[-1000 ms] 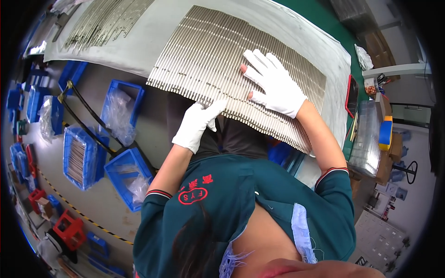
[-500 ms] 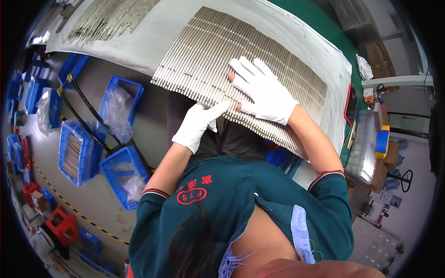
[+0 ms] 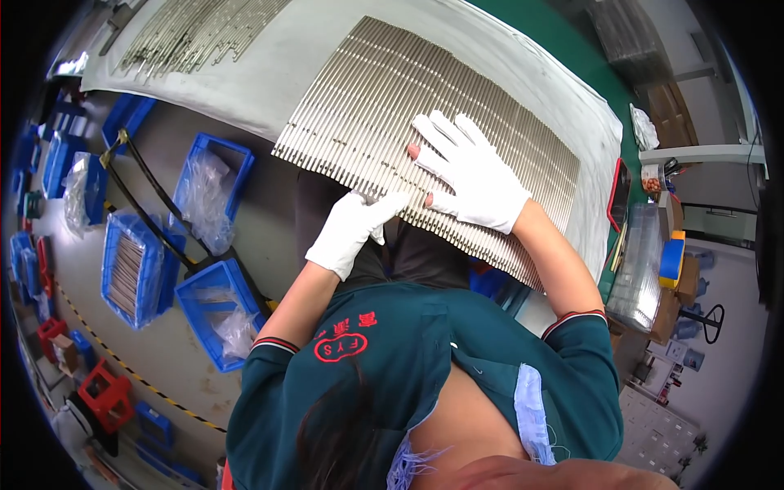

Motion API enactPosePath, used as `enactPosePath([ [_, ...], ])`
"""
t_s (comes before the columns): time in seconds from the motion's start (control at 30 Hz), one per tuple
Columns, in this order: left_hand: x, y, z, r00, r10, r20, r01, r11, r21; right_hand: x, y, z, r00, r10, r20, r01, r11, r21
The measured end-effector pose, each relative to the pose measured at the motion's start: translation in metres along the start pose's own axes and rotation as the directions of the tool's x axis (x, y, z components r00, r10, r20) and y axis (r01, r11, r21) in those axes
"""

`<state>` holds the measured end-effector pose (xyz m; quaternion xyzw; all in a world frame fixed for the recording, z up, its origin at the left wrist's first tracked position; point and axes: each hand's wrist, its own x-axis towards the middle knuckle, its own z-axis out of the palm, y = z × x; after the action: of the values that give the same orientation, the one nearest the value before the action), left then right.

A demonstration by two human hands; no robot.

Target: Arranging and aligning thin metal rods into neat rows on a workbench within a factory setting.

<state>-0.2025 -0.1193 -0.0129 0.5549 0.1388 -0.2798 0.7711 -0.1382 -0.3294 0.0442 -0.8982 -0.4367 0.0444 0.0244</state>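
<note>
Many thin, silvery metal rods (image 3: 359,102) lie side by side in a wide, flat sheet, their near ends jutting past the table edge toward my lap. My right hand (image 3: 482,180), in a white glove with bare thumb and index fingertips showing, rests flat on top of them, fingers spread. At the near edge, my left hand (image 3: 347,233), also gloved in white, is closed at the rod ends with its thumb over them; its other fingers are partly hidden. Dark marks run in a band across the rods near the left hand.
White cloth (image 3: 237,82) covers the table, with more loose rods (image 3: 196,37) at the far left. Blue bins (image 3: 214,314) stand on the floor to the left, one holding bagged rods (image 3: 129,273). A red-edged dark tray (image 3: 619,194) and clear plastic packaging (image 3: 637,273) lie to the right.
Both hands and the rod sheet sit slightly lower and farther right in view. My left fingers have shifted a little at the rod ends; the right hand stays flat on top.
</note>
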Motion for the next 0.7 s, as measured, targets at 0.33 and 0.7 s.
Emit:
enactPosePath([
  [0.33,0.0028,-0.0048,-0.0046,1.0,0.004,0.029,0.001,0.982,-0.19,0.0024,0.0008,-0.0026,0.999,0.008,0.035,-0.01,0.999,0.039],
  [0.7,0.002,0.004,-0.0035,0.998,0.028,-0.054,-0.031,0.998,-0.063,0.0014,-0.0013,-0.0026,1.0,0.01,0.007,-0.01,1.0,-0.002],
])
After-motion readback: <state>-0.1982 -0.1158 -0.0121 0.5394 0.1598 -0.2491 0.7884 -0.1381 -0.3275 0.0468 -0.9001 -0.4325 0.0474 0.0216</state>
